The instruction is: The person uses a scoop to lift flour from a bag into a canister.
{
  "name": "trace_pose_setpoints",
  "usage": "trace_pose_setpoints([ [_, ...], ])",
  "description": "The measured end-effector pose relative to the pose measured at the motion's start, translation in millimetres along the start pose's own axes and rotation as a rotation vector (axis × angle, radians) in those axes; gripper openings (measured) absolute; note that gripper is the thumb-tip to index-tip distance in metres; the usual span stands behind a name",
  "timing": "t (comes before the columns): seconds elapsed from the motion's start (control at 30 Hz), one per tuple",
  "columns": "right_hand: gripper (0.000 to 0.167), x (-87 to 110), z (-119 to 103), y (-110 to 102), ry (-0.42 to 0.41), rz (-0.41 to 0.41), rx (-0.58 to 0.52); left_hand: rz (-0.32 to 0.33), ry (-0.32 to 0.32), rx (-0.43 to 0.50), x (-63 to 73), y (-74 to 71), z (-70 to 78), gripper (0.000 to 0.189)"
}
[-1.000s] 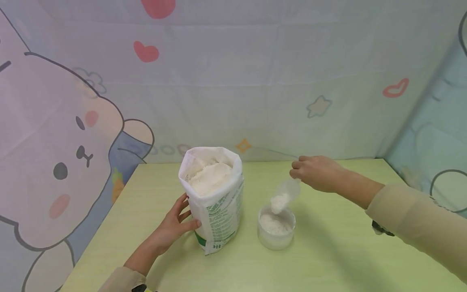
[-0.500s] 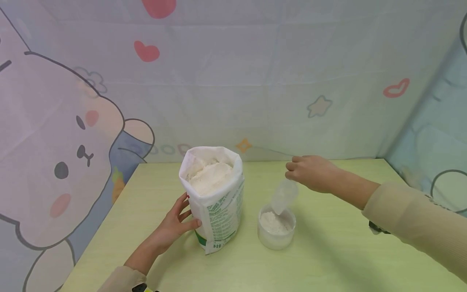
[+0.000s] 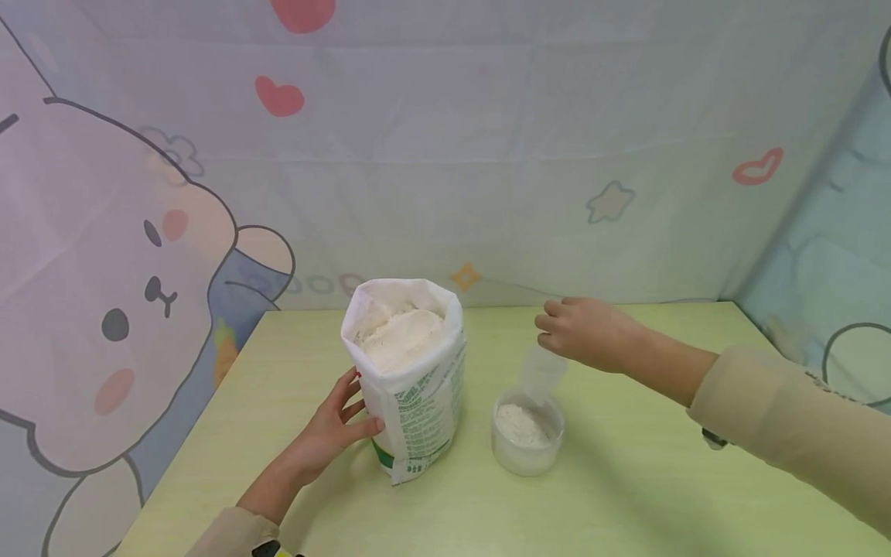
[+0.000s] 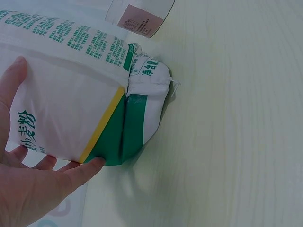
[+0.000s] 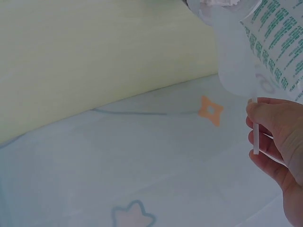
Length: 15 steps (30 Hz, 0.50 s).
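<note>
A white flour bag [image 3: 425, 418] with green print stands upright with its top rolled open, full of pale flour [image 3: 404, 340]. My left hand [image 3: 323, 441] holds its lower left side, thumb and fingers spread around it; in the left wrist view the fingertips press the bag [image 4: 71, 90]. To the right of the bag sits a round clear tub [image 3: 527, 460] with flour in it. My right hand [image 3: 592, 333] pinches the handle of a translucent plastic scoop [image 3: 543, 375], tipped down over the tub's far rim. In the right wrist view the scoop [image 5: 236, 61] looks emptied.
A pale yellow-green table [image 3: 626, 495] carries everything. Behind it hangs a printed cloth backdrop [image 3: 487, 193] with hearts and a cartoon animal, close to the table's far edge. A second cloth panel [image 3: 835, 255] borders the right side.
Flour has dropped from the scoop into the tub. My right hand has shifted slightly left, and the scoop has tilted more steeply downward. The left hand and bag stay in place.
</note>
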State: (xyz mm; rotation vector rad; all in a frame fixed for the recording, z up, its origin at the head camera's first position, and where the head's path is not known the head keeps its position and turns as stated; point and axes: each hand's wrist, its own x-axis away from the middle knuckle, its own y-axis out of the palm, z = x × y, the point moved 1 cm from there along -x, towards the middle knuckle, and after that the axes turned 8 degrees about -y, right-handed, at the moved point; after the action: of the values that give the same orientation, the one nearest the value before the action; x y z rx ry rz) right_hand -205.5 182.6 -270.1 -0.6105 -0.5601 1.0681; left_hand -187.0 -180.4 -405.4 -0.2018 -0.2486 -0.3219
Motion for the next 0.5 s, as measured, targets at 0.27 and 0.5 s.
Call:
trace_pose_setpoints([
  [0.27,0.024,-1.3,-5.6,-4.6,-0.021,0.031,0.029,-0.003,0.003,0.004,1.6,0.7,1.0,0.092],
  [0.5,0.025,0.6,-3.9,-5.6,-0.013,0.007,0.017,0.002,-0.006,0.006,1.7,0.6,1.3,0.092],
])
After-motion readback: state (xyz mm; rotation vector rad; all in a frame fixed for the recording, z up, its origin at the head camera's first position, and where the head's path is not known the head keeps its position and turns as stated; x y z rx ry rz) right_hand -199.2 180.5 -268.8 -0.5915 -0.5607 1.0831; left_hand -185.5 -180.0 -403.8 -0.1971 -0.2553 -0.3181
